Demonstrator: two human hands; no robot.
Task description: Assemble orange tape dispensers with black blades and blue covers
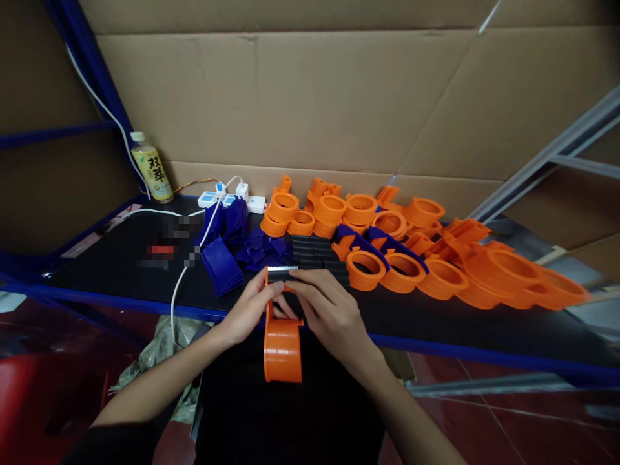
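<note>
An orange tape dispenser (283,352) hangs between my hands at the front edge of the table, its round hub pointing down towards me. My left hand (250,309) is closed around the left side of its frame, with the thumb on top and some fingers behind. At its far end sits a black strip (277,276) with a toothed metal blade (283,268). My right hand (332,310) pinches the right end of that strip, and its fingertips partly hide it. Just beyond lie several black ribbed pieces (314,248).
Many orange dispenser bodies (426,210) crowd the table's right side, two with blue flaps. Blue flat pieces (221,265) are stacked left of centre. Behind them are a white power strip (256,205) and cable. A drink bottle (152,171) stands back left, against a cardboard wall (290,97).
</note>
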